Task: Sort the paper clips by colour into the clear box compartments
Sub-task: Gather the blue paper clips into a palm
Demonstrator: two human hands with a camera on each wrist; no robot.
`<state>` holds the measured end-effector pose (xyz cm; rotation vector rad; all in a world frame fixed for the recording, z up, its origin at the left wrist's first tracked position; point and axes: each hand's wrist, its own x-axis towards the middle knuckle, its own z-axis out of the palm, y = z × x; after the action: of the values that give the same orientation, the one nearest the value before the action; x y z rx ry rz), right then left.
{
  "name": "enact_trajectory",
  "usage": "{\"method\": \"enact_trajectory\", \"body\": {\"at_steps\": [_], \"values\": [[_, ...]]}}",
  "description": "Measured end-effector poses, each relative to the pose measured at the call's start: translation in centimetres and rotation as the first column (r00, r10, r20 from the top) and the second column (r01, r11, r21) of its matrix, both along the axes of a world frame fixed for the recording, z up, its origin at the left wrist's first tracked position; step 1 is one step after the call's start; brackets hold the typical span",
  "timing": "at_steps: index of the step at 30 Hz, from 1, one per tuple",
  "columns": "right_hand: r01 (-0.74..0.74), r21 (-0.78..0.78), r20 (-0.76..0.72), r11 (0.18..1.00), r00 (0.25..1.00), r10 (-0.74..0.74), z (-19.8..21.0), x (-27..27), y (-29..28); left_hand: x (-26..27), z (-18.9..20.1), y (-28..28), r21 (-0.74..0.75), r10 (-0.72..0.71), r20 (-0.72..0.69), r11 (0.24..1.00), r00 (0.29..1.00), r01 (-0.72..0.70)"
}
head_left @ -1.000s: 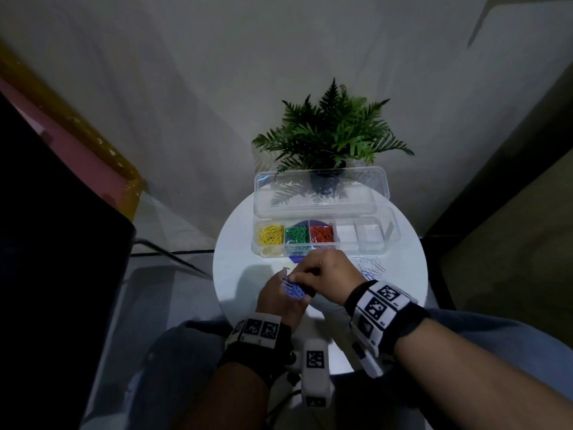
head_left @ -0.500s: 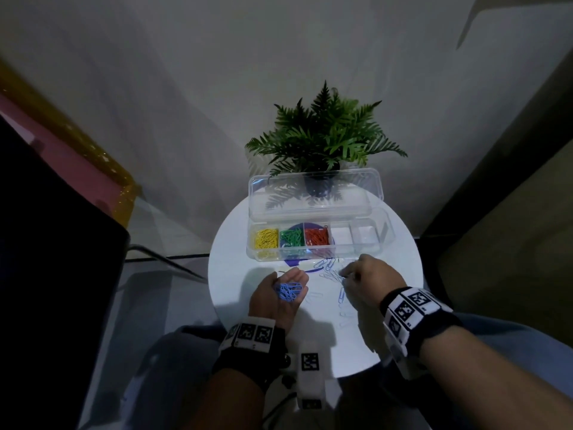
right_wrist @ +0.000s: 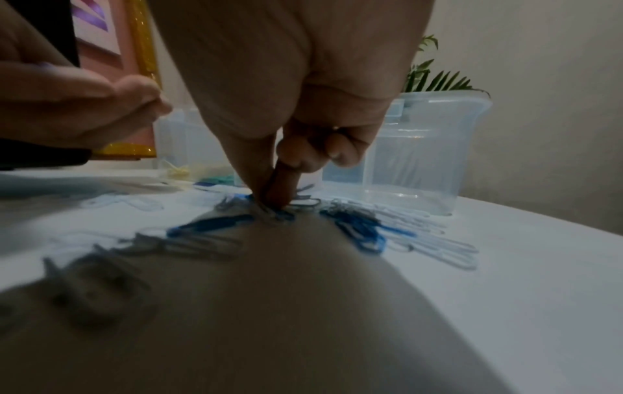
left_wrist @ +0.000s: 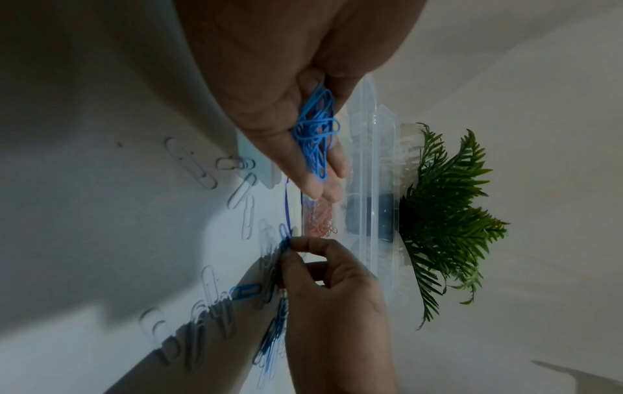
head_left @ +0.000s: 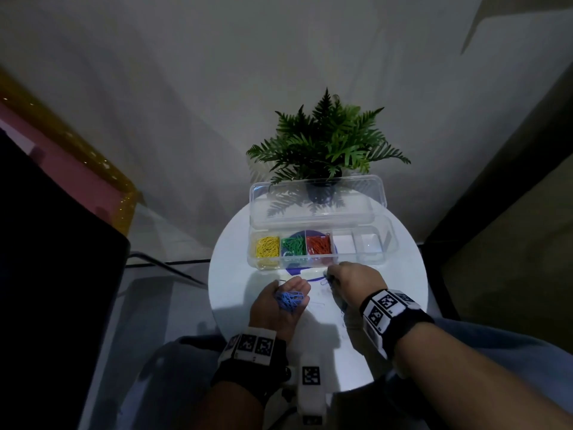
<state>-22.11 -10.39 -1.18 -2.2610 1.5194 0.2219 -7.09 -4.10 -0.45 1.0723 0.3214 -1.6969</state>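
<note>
Sorting partly done. Yellow clips (head_left: 267, 246), green clips (head_left: 293, 246) and red clips (head_left: 318, 245) fill three compartments of the box (head_left: 366, 262); two look empty. The left hand (head_left: 279, 308), palm up with fingers relaxed, carries blue clips (head_left: 290, 299). The right hand (head_left: 350, 283) pinches one blue clip (left_wrist: 284, 234) on the table (head_left: 400, 290), among loose white clips (left_wrist: 247, 218).

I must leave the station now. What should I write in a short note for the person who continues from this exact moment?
Left hand: palm up, fingers relaxed, carrying a small heap of blue clips.
Right hand: pinches one blue clip on the table, in front of the clear box, whose lid is open.
Done: yellow clips, green clips and red clips each lie in their own compartment.
Left: the two right compartments are empty. Loose blue clips and pale clips lie on the table. Probably blue goes in one compartment, pale in the other.
</note>
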Motion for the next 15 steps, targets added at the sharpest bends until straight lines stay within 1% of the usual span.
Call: {"method": "enact_trajectory", "body": {"at_steps": [4, 7, 12, 15], "values": [[0.027, 0.041, 0.018, 0.999, 0.999, -0.028, 0.07, -0.08, -0.26, 0.22, 0.13, -0.02, -0.008, 0.010, 0.001, 1.000, 1.000, -0.010], [0.016, 0.057, 0.026, 0.998, 1.000, -0.018, 0.13, -0.15, -0.53, 0.30, 0.01, 0.02, -0.007, 0.004, 0.011, 1.000, 1.000, -0.004], [0.024, 0.102, 0.043, 0.994, 0.999, -0.029, 0.16, 0.19, -0.53, 0.38, -0.37, -0.16, 0.013, 0.018, 0.057, 1.000, 0.998, -0.019], [0.031, 0.146, 0.092, 0.989, 0.995, -0.045, 0.28, 0.22, -0.62, 0.42, -0.28, -0.11, 0.008, 0.020, 0.075, 1.000, 0.997, -0.020]]}}
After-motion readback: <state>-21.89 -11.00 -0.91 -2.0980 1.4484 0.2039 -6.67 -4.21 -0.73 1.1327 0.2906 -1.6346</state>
